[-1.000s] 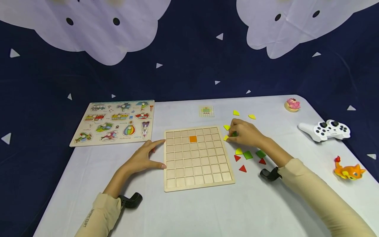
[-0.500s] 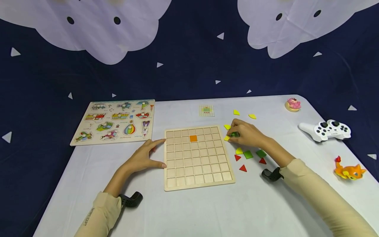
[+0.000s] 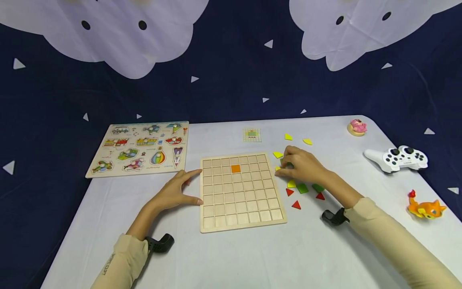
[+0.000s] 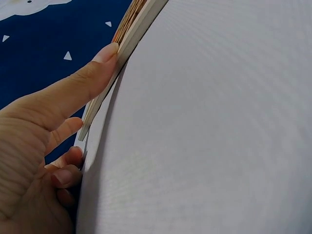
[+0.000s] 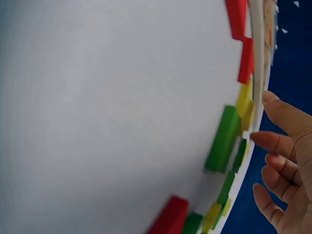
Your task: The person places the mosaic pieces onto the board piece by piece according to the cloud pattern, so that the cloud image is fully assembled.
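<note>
A wooden grid board [image 3: 234, 198] lies on the table, with one orange square tile [image 3: 236, 169] in a cell of its second row from the far side. My left hand [image 3: 174, 192] rests thumb and index finger against the board's left edge. In the left wrist view, its thumb [image 4: 105, 53] lies along the rim. Beyond the board's right edge, my right hand [image 3: 301, 164] hovers low over yellow and green pieces, partly hiding them. Its thumb and fingers are spread, with nothing between them in the right wrist view. One yellow quarter-round piece [image 3: 277, 155] shows just past its fingertips.
Red triangles [image 3: 296, 205], a green square [image 3: 302, 188] and more yellow pieces [image 3: 288, 137] lie right of the board. Behind it is a small pattern card [image 3: 252, 135]. A vehicle puzzle [image 3: 138, 150] lies back left; a white game controller [image 3: 397, 159] and toy figures [image 3: 425, 206] stand right.
My right hand has drawn slightly to the right, and its thumb and fingers have spread apart. The far yellow piece beside the fingers has shifted a little. My left hand stays still.
</note>
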`<move>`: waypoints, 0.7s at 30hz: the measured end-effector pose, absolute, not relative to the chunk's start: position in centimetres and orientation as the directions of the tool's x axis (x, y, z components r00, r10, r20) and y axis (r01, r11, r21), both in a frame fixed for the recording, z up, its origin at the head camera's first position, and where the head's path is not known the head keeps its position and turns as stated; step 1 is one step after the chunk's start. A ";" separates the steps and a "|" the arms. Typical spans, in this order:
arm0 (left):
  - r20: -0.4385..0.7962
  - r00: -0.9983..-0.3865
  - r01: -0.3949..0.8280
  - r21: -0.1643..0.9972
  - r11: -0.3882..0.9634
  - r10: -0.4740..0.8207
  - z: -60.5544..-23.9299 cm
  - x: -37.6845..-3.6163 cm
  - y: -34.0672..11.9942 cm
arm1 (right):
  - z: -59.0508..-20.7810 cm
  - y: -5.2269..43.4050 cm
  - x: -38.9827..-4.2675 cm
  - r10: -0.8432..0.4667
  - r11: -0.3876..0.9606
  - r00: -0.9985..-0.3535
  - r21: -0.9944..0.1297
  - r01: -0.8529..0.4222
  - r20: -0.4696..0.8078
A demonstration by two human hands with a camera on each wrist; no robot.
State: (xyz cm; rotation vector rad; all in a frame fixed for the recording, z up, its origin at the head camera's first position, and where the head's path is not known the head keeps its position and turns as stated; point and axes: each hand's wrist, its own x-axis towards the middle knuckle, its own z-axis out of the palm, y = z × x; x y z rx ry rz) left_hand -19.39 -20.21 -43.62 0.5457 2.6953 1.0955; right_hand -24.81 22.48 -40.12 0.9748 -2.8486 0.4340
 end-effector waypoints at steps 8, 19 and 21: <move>-0.027 -0.915 0.271 0.698 0.663 0.403 -43.5 -19.3 -20.3 | -39.8 22.8 -24.9 -0.594 0.750 -0.800 -0.302 -0.588 0.085; -0.038 -0.919 0.258 0.697 0.669 0.393 -43.6 -19.4 -20.3 | -39.9 22.3 -24.8 -0.605 0.741 -0.791 -0.298 -0.601 0.089; -0.039 -0.919 0.254 0.703 0.664 0.393 -43.5 -19.3 -20.2 | -40.0 22.3 -24.8 -0.606 0.742 -0.791 -0.300 -0.600 0.084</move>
